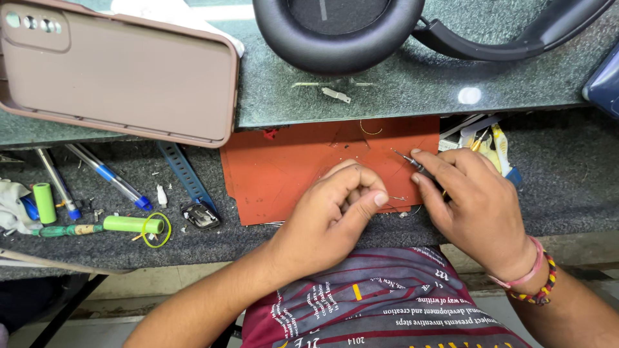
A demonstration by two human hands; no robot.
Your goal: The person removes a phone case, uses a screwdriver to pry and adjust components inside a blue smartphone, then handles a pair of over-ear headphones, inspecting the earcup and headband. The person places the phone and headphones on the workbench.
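My left hand [335, 209] rests on an orange-red mat [290, 161], fingers curled with thumb and forefinger pinched together over something too small to make out. My right hand [474, 203] sits just to its right and grips thin dark tweezers [412, 161], whose tip points up-left onto the mat. The two hands almost touch. Thin wire bits lie on the mat near the fingertips.
A phone in a pink case [122, 74] lies on the raised shelf at left, black headphones [348, 32] at top centre. Blue pens [109, 177], a green cylinder [44, 201], a green-handled tool [129, 224], a blue watch strap [187, 177] lie left on the grey mat.
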